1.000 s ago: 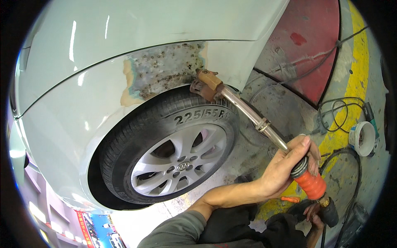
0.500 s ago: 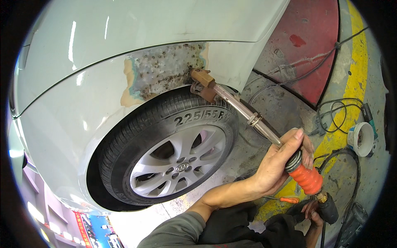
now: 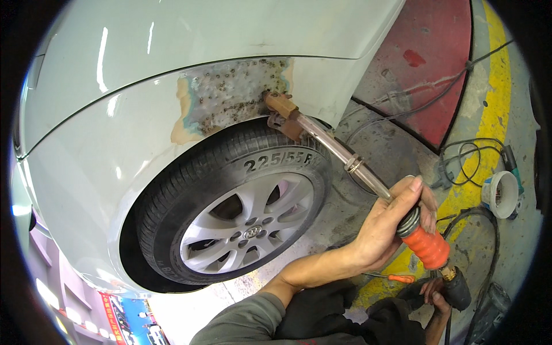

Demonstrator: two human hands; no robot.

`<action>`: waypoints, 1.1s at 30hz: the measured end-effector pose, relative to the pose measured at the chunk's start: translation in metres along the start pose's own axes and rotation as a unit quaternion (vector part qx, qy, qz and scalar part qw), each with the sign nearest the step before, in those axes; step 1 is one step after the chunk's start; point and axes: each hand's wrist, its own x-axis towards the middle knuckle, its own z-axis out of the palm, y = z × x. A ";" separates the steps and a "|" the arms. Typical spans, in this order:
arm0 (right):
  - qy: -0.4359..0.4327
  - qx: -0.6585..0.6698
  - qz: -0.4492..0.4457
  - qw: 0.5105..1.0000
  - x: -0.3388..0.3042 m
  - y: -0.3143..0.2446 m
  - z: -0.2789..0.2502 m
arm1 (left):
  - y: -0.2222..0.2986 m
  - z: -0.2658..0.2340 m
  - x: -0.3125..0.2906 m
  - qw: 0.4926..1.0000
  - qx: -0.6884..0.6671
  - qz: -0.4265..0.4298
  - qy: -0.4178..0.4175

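A long metal slide-hammer dent puller slants from a pale grey car's fender down to the lower right. Its copper-coloured head meets a bare-metal patch dotted with dark weld marks, above the wheel arch. My left hand is closed round the shaft, just above the ribbed orange grip, thumb on top. Lower down, my right hand curls its fingers at the puller's black rear end; part of that hold is hidden.
Below the patch is the tyre with its silver wheel. An orange-handled screwdriver lies on the floor. To the right are a white tub, a green-and-black power tool and looping black cables. A red panel lies beyond the car.
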 end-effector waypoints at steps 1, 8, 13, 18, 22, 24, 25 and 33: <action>0.006 -0.001 -0.007 1.000 -0.001 -0.001 0.002 | -0.001 0.000 0.001 1.000 0.001 -0.001 -0.003; -0.024 -0.009 0.021 0.999 0.006 -0.020 0.016 | 0.000 0.001 -0.002 1.000 -0.006 -0.002 0.005; -0.061 0.040 -0.007 0.997 0.004 -0.002 -0.001 | 0.025 0.001 -0.001 0.999 0.007 0.001 0.039; -0.062 0.015 0.030 0.998 0.000 -0.014 -0.005 | 0.073 -0.027 0.014 0.985 -0.058 0.159 0.044; -0.026 0.007 -0.014 1.000 0.007 -0.032 0.032 | 0.043 -0.026 0.013 0.977 0.057 0.198 0.054; 0.006 0.012 -0.007 1.000 -0.005 -0.005 0.012 | -0.017 -0.022 -0.006 0.978 0.157 0.136 0.025; 0.020 0.014 -0.007 1.000 -0.016 0.006 -0.001 | -0.033 -0.005 -0.014 0.995 0.057 0.087 0.008; 0.032 0.056 -0.001 0.998 -0.050 0.012 -0.021 | -0.054 0.003 -0.014 0.997 -0.050 -0.042 -0.039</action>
